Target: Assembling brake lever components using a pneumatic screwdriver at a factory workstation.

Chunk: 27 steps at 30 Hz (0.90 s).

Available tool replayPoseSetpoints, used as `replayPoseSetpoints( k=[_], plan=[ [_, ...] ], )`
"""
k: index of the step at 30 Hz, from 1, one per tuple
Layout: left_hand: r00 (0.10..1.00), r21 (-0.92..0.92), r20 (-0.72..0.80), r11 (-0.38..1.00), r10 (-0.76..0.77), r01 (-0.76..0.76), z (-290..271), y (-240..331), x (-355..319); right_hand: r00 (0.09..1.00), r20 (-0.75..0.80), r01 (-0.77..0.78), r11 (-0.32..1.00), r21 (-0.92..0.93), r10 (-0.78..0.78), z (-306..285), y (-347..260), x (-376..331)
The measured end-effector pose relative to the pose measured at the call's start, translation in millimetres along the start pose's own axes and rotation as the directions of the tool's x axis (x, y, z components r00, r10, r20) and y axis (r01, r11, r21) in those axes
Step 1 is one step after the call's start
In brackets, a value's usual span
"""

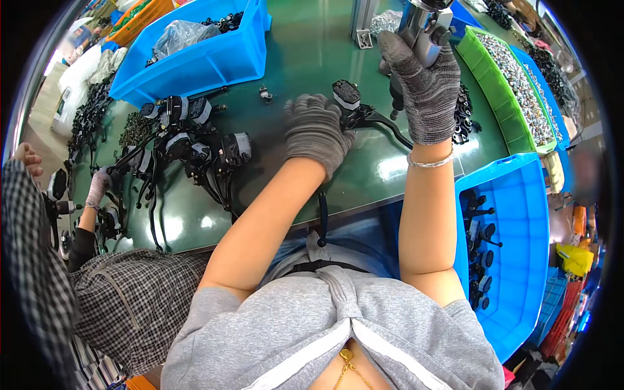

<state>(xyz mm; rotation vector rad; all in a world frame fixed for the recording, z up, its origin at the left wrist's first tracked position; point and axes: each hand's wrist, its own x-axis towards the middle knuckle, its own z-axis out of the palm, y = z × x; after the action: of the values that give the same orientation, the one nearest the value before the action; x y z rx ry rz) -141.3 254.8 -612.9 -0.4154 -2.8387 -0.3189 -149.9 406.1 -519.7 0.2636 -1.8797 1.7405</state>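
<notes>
Grey-gloved, the left hand point(316, 132) rests curled on a black brake lever assembly point(364, 114) at the green table's point(312, 52) centre. At one o'clock, the right hand point(426, 84) grips a silver power tool point(424, 26). More black assemblies point(195, 146) pile at nine o'clock; blue bins point(513, 260) sit at eleven and four, a green tray of screws point(513, 84) at two.
</notes>
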Motion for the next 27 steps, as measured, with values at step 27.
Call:
replayPoseSetpoints(
  k=[27],
  plan=[
    [0.996, -0.460, -0.015, 0.883, 0.092, -0.088, 0, -23, 16, 0.983, 0.109, -0.177, 0.941, 0.289, 0.151, 48, -8, 17]
  ],
)
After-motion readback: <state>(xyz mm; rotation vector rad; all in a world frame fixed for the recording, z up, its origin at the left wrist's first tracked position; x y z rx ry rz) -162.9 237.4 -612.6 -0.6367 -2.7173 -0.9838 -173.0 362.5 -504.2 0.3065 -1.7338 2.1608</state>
